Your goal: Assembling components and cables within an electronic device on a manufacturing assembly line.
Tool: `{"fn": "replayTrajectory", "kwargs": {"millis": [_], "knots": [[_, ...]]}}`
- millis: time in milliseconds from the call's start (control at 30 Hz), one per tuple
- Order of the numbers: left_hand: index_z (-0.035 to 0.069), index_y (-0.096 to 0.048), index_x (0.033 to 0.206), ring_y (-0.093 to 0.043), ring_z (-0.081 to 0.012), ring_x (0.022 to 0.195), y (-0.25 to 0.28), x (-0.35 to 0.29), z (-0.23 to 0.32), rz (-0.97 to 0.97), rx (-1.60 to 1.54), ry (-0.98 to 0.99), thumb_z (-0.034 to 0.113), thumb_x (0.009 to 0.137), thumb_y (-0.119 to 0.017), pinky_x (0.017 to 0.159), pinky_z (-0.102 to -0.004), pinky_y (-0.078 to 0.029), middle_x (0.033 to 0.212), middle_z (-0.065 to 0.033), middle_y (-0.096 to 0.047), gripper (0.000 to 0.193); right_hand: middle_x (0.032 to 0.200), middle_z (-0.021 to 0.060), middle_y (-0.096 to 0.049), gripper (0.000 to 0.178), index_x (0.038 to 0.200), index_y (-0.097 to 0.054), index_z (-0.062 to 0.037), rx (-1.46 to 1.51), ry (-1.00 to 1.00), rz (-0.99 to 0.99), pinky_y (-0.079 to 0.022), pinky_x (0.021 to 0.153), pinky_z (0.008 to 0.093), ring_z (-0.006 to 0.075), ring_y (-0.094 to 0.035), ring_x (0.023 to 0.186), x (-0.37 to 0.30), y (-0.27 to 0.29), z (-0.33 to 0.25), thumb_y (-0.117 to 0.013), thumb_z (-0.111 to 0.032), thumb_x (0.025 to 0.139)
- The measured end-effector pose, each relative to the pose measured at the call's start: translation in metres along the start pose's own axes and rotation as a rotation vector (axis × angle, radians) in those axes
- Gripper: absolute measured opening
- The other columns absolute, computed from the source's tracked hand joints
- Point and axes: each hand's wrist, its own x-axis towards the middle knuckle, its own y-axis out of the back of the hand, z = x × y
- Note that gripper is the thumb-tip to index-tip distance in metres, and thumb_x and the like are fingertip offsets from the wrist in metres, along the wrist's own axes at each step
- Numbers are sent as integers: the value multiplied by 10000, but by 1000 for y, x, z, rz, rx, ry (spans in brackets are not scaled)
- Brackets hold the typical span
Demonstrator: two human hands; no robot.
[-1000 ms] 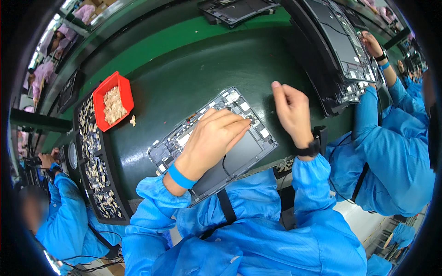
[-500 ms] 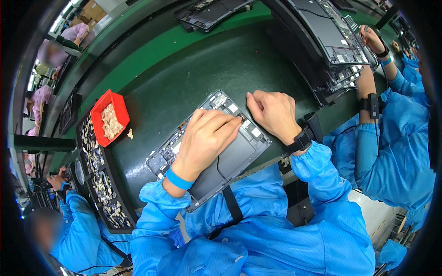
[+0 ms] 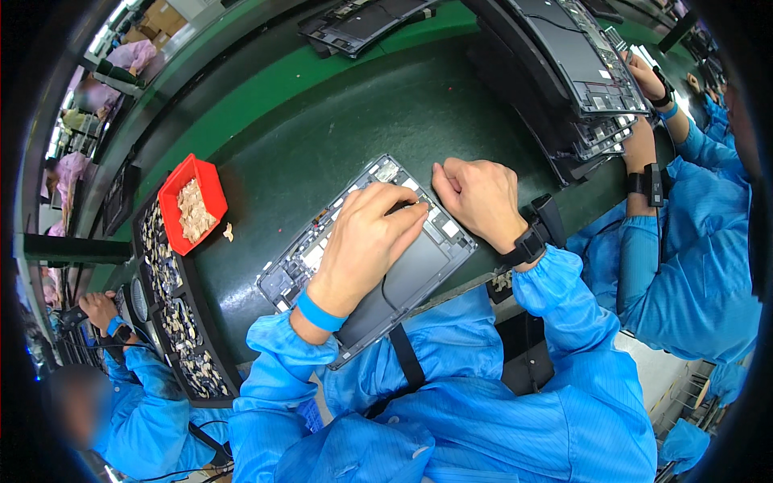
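A grey tablet-like device (image 3: 423, 258) lies opened at a slant before me, its near corner over my lap. Circuit parts and white pads show along its far side, and a thin black cable crosses its flat grey area. My left hand (image 3: 362, 241) reaches over the middle of it. Thumb and fingers are pinched at the connector area by the upper right corner; anything between the tips is too small to name. Beside that corner, my right hand (image 3: 481, 199) rests curled on the green bench (image 3: 338, 113), and the inside of the fist is hidden.
At left are a red bin (image 3: 211, 191) of tan scraps and a black divided tray (image 3: 193, 342) of small parts. More opened devices (image 3: 576, 64) are stacked at far right, with another device (image 3: 366, 28) at the back. Co-workers in blue sleeves (image 3: 684, 266) sit on both sides.
My left hand has risen slightly over the device, and a gap now shows between its thumb and forefinger. My right hand has barely moved. The left co-worker's hand has shifted.
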Motion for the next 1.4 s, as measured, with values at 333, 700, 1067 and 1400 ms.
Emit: {"fn": "replayTrajectory", "kwargs": {"millis": [333, 700, 1067, 1400], "knots": [[112, -677, 1344, -397, -393, 1471, -3, -17, 57, -169, 273, 211, 340, 782, -860, 1204, -621, -248, 1434, -168, -576, 633, 700, 131, -663, 326, 763, -678, -80, 91, -21, -13, -515, 631, 467, 352, -660, 703, 3, -1, -3, -626, -300, 998], [309, -532, 1528, -300, -508, 1513, 33, -114, 72, -72, 201, 363, 333, 888, -775, 1137, -788, -219, 1634, -148, -401, 685, 1149, 81, -717, 307, 1311, -568, -28, 1323, -597, -380, -551, 864, 292, 130, -678, 1011, -28, 31, -61, -646, -147, 1039], [166, -726, 1314, -482, -346, 1445, 50, -155, 30, 271, -84, 488, 262, 869, -798, 1213, -708, -148, 1445, -127, -603, 462, 1073, 69, -681, 222, 1213, -639, -23, 1398, -326, -23, -521, 895, 360, 195, -651, 991, 248, -34, -56, -589, -144, 1033], [193, -730, 1270, -490, -251, 1416, 46, -172, 16, 105, -72, 446, 324, 964, -690, 1181, -698, -256, 1405, -55, -617, 334, 1122, 276, -728, 654, 1133, -756, -23, -310, 165, -92, -518, 980, 539, 485, -682, 1042, 419, -125, -57, -380, -555, 1069]]}}
